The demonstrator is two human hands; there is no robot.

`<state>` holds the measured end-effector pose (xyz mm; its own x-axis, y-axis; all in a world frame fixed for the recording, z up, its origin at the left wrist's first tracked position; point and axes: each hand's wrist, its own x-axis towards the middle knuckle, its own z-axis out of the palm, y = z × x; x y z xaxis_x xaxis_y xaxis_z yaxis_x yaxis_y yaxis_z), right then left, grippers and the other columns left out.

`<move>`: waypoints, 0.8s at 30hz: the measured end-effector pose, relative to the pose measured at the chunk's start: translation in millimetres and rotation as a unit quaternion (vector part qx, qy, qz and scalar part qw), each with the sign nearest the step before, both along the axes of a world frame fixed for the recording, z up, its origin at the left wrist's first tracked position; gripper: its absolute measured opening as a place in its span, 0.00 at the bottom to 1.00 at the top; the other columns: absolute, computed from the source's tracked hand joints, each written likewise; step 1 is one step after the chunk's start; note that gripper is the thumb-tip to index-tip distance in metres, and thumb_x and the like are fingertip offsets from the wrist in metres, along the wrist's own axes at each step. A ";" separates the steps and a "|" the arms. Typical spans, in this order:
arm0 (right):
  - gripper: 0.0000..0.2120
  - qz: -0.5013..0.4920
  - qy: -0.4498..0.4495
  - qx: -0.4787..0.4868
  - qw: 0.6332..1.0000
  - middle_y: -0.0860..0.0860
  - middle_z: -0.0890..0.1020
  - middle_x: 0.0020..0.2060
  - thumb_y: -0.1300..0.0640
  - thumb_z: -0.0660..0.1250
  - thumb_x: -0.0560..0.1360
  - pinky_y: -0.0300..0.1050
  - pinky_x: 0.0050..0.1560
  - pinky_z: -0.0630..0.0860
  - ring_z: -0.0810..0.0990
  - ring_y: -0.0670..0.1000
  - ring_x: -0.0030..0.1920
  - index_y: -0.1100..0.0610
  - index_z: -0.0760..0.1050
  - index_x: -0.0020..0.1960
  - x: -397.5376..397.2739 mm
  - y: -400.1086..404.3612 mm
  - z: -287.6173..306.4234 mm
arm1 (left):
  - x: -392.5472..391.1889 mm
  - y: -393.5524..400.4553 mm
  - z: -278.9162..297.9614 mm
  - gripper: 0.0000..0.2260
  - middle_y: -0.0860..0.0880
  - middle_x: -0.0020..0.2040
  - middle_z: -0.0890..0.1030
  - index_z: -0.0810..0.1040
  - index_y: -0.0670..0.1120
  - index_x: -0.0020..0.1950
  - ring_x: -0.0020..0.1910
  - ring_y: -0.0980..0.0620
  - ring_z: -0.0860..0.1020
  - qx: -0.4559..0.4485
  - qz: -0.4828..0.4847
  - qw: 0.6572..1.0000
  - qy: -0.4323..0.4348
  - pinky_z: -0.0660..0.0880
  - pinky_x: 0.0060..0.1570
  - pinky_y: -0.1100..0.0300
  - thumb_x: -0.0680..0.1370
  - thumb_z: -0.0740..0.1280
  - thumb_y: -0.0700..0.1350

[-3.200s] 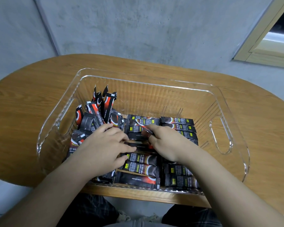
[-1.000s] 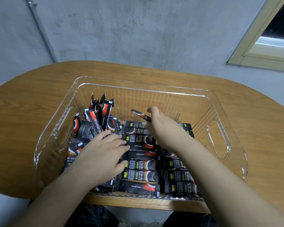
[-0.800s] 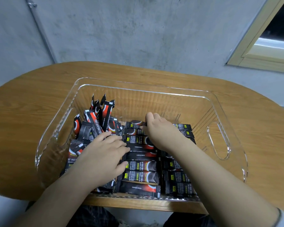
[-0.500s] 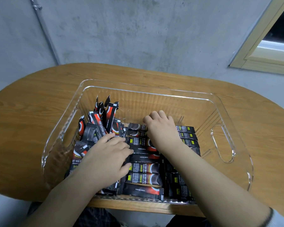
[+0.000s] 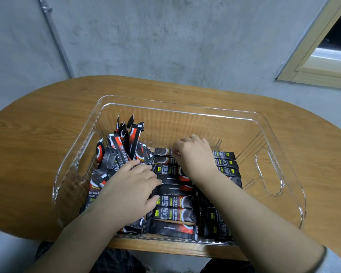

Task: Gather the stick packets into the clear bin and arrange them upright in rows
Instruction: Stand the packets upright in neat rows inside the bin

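Lying flat under both hands' grip, stick packets fill the clear bin.

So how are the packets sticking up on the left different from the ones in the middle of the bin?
The jumbled packets on the left stand on end and lean every which way; the middle packets lie flat in a neat stack. The left hand rests on the jumbled packets' near part, while the right hand touches the far end of the middle packets. Both groups are black and red, inside the clear bin.
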<state>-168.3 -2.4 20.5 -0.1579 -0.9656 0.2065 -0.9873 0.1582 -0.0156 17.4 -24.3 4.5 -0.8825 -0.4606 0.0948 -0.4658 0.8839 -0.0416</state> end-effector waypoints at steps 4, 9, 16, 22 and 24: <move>0.07 0.062 -0.222 0.004 0.973 0.49 0.82 0.47 0.54 0.69 0.75 0.46 0.50 0.71 0.75 0.51 0.48 0.55 0.79 0.51 12.3 0.2 11.0 | -1.3 0.4 0.3 0.19 0.58 0.42 0.84 0.85 0.55 0.44 0.51 0.57 0.81 -0.002 0.002 1.000 0.014 0.61 0.60 0.57 0.70 0.55 0.58; 0.13 0.065 -0.354 -0.032 0.933 0.45 0.80 0.47 0.56 0.68 0.76 0.33 0.41 0.65 0.74 0.42 0.38 0.55 0.76 0.59 26.4 -5.3 25.5 | -3.5 0.8 0.7 0.16 0.58 0.37 0.82 0.82 0.55 0.36 0.46 0.57 0.81 -0.008 0.008 0.999 0.032 0.61 0.60 0.58 0.70 0.55 0.56; 0.12 0.013 -0.413 -0.048 0.909 0.46 0.80 0.41 0.50 0.67 0.76 0.41 0.45 0.74 0.78 0.47 0.42 0.56 0.78 0.55 41.2 -28.1 46.9 | -4.1 0.1 1.0 0.14 0.57 0.33 0.79 0.76 0.53 0.32 0.43 0.55 0.81 -0.014 0.004 0.999 0.051 0.63 0.57 0.57 0.70 0.55 0.55; 0.09 -0.028 -0.468 -0.025 0.883 0.47 0.74 0.27 0.54 0.69 0.75 0.37 0.26 0.68 0.71 0.46 0.27 0.56 0.73 0.38 56.6 -49.8 43.7 | -4.5 -0.7 0.9 0.14 0.56 0.33 0.79 0.76 0.52 0.31 0.43 0.54 0.81 -0.022 -0.002 0.998 0.052 0.63 0.58 0.57 0.70 0.55 0.54; 0.10 -0.039 -0.498 -0.047 0.865 0.47 0.75 0.27 0.57 0.68 0.74 0.34 0.29 0.72 0.74 0.47 0.28 0.54 0.72 0.35 52.4 -47.7 43.0 | -3.3 -0.8 -1.2 0.13 0.56 0.33 0.79 0.76 0.52 0.32 0.43 0.54 0.81 -0.019 -0.004 0.998 0.058 0.63 0.58 0.57 0.70 0.55 0.53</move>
<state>-115.9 -50.2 63.5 -0.3669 -0.9302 0.0072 -0.4623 0.1756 -0.8692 14.1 -25.0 3.3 -0.8680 -0.4483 0.2135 -0.4630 0.8861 -0.0217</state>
